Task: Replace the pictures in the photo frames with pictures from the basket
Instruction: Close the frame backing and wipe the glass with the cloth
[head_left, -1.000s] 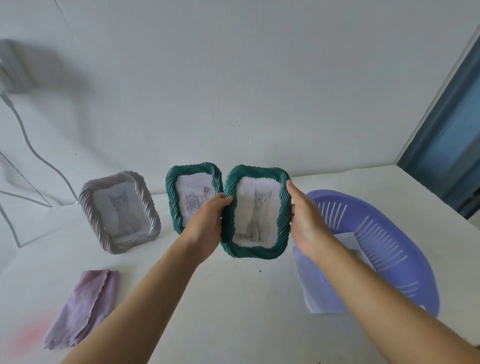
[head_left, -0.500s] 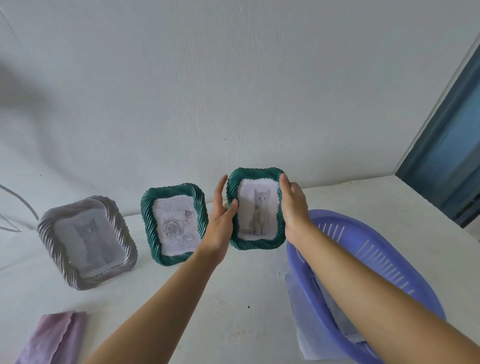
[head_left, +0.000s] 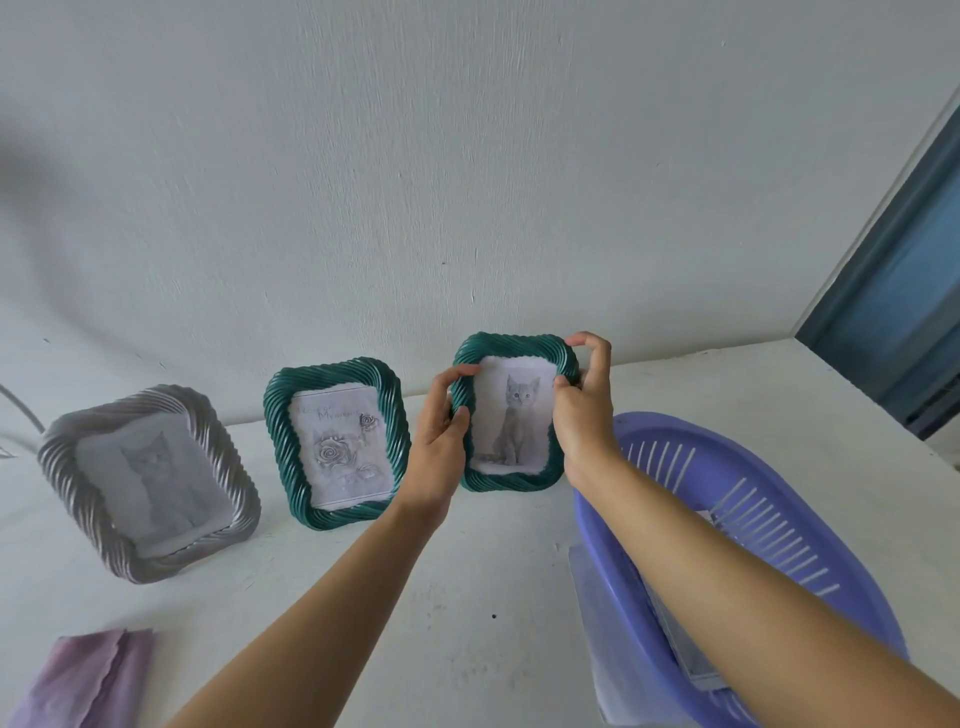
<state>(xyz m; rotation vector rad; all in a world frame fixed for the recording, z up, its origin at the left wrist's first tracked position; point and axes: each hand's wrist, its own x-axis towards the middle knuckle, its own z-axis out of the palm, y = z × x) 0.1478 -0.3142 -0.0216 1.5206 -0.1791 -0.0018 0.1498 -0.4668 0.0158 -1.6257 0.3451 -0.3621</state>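
Observation:
A green twisted-rim photo frame with a grey kitten picture (head_left: 511, 415) stands upright near the wall, its bottom edge at the table. My left hand (head_left: 441, 441) grips its left side and my right hand (head_left: 584, 410) grips its right side and top corner. To its left stands a second green frame with a rose picture (head_left: 337, 441). Further left leans a grey frame with a faded cat picture (head_left: 150, 478). The purple slotted basket (head_left: 737, 519) lies at the right under my right forearm, with paper pictures (head_left: 691, 660) partly visible inside.
A folded lilac cloth (head_left: 83, 680) lies at the front left of the white table (head_left: 467, 597). A loose sheet (head_left: 597, 613) pokes from under the basket. The wall runs close behind the frames. A dark blue door frame (head_left: 893, 301) stands at the right.
Both hands carried the kitten frame away from me toward the wall and lowered it to the table, right of the rose frame. My right fingers shifted up to its top right corner.

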